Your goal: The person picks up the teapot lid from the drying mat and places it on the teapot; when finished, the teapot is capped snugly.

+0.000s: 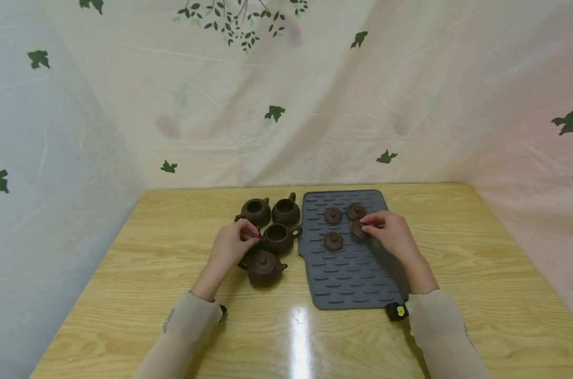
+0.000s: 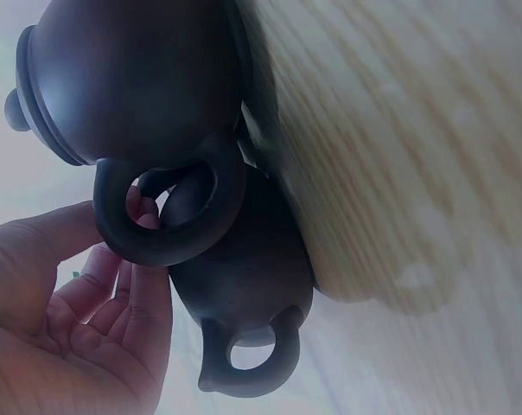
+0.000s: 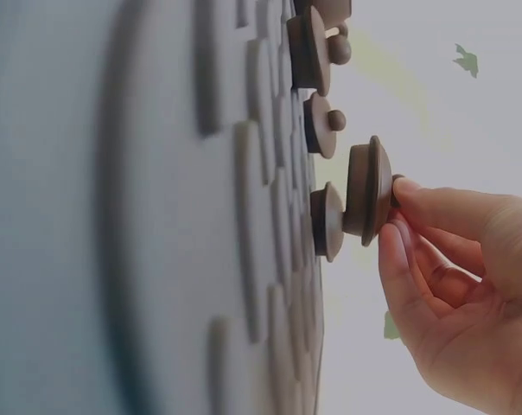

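Note:
My right hand (image 1: 392, 234) pinches the knob of a dark brown teapot lid (image 3: 365, 190), which hangs just off the grey mat (image 1: 348, 273). Three other lids lie knob up on that mat, among them the near-left lid (image 1: 333, 241). Left of the mat, my left hand (image 1: 231, 245) has its thumb and fingertips at the spout of an open teapot (image 1: 278, 239) and seems to pinch it; a handle partly hides the fingertips in the left wrist view. Nearest me stands a lidded teapot (image 1: 263, 271), its handle (image 2: 170, 246) close beside that hand.
Two more lidless teapots stand behind, a left one (image 1: 256, 211) and a right one (image 1: 286, 211), close against the others. The wooden table (image 1: 125, 273) ends at a pale cloth backdrop (image 1: 314, 147) with green leaf shapes.

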{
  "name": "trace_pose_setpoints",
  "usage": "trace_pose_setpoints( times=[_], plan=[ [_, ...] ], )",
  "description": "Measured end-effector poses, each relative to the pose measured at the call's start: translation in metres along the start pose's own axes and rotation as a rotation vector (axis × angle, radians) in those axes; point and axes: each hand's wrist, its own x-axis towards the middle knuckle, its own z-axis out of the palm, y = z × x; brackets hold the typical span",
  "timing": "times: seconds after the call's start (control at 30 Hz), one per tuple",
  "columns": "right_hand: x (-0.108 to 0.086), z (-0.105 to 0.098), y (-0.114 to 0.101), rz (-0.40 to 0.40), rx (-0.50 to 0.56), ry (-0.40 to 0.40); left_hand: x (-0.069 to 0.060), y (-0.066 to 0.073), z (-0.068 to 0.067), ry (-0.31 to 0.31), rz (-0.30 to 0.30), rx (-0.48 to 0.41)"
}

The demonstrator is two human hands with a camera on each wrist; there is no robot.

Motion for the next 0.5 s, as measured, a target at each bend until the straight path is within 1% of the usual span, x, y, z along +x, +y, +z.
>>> trace_pose_setpoints(
  times=[0.27,0.5],
  plan=[
    [0.002,0.001,-0.013,-0.02,0.017,-0.004,0.0,0.002,-0.002,-0.01,0.002,-0.005],
    [0.006,0.006,-0.03,-0.065,0.01,-0.001,0.001,0.0,-0.002,-0.011,0.0,0.002]
  ],
)
